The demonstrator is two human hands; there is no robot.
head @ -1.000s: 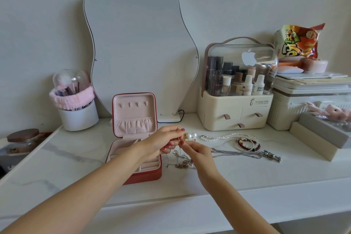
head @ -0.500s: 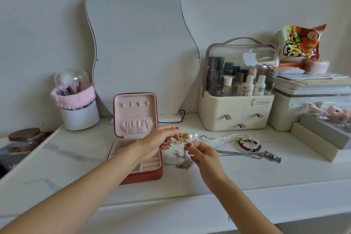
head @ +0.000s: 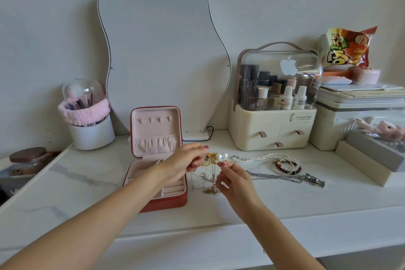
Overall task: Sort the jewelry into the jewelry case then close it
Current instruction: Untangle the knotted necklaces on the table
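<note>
Both the left hand [head: 186,160] and the right hand [head: 235,178] pinch a gold necklace [head: 211,158], holding it just right of the open red jewelry case [head: 162,201] on the tabletop [head: 285,199].

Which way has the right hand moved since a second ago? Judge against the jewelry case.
Yes. The right hand has shifted slightly right, away from the jewelry case and the left hand.

wavy frameless mirror [head: 162,55] leaning at white marble tabletop's [head: 65,184] back edge | cream cosmetics organiser [head: 274,116] sitting right | white brush pot [head: 91,131] standing left
</note>
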